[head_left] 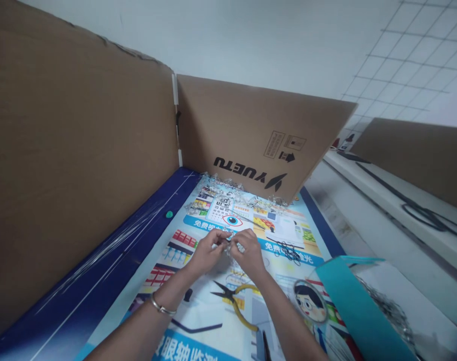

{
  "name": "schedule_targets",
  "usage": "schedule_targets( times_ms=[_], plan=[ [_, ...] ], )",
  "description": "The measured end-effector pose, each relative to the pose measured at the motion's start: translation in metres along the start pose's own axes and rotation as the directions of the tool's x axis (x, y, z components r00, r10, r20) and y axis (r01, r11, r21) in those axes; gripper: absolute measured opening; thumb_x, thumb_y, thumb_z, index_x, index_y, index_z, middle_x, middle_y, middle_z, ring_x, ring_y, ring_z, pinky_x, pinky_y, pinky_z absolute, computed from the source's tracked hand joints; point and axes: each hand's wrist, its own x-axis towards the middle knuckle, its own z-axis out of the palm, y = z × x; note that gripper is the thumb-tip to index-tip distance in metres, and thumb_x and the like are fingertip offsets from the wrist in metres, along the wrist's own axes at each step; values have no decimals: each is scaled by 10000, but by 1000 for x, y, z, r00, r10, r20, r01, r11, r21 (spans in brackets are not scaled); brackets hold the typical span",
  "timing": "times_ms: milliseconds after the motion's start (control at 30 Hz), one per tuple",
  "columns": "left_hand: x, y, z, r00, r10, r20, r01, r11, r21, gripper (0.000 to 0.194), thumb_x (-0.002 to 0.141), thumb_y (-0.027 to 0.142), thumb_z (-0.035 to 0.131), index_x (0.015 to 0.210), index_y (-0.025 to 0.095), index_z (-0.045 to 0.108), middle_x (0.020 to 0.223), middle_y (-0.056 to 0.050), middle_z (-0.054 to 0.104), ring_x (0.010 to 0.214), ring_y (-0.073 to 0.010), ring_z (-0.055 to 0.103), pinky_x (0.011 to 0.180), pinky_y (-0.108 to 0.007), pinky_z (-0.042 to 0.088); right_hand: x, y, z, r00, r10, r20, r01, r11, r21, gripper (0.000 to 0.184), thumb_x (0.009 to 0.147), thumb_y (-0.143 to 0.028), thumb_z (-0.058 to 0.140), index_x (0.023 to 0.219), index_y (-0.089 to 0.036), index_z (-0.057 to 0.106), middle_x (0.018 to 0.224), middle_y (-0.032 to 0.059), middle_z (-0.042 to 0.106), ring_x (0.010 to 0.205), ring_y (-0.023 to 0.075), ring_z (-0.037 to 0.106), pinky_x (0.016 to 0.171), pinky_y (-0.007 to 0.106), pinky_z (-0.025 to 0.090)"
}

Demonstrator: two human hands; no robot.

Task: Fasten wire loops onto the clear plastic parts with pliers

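Observation:
Near the middle of the table, my left hand point(210, 252) and my right hand point(248, 251) meet with fingertips pinched together. Between them is a small, shiny, wire-like piece too fine to make out. Just below my hands lies a pair of pliers point(233, 295) with yellow handles and dark pointed jaws, open on the printed sheet. To the right of my right hand sits a tangle of dark thin wire loops point(287, 251). Several clear, glittering pieces point(228, 188) are spread along the back of the sheet.
A cardboard panel point(251, 135) stands at the back, another cardboard panel point(81, 135) on the left. At right, a teal box point(363, 311) holds a silvery wire heap point(392, 311). Long thin wires point(96, 263) lie along the blue left border; a green dot point(169, 214) is nearby.

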Motion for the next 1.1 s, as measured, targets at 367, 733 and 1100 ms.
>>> schedule_targets(
  times_ms=[367, 733, 1100],
  plan=[
    [4, -2, -19, 949, -67, 309, 163, 942, -294, 257, 803, 301, 537, 1024, 172, 518, 971, -66, 629, 939, -191, 583, 802, -307, 435, 3, -2, -7, 999, 30, 13, -32, 992, 120, 175, 715, -76, 493, 672, -211, 595, 662, 6, 591, 697, 162, 527, 636, 297, 448],
    [4, 13, -13, 973, -101, 206, 119, 990, -79, 239, 722, 124, 528, 953, 182, 544, 899, -25, 638, 838, -155, 588, 718, -251, 452, 4, -7, -8, 992, -118, 44, 117, 993, 28, 142, 723, -81, 501, 675, -201, 560, 678, 16, 561, 707, 163, 479, 664, 321, 413],
    [1, 5, -12, 991, 131, -31, -114, 940, 323, 305, 800, 166, 497, 1103, 207, 504, 1002, -44, 610, 903, -169, 574, 841, -320, 436, -8, -25, -3, 957, -280, -75, 272, 957, -105, 180, 716, -33, 490, 763, -203, 527, 728, 36, 538, 735, 185, 484, 664, 372, 424]
  ],
)
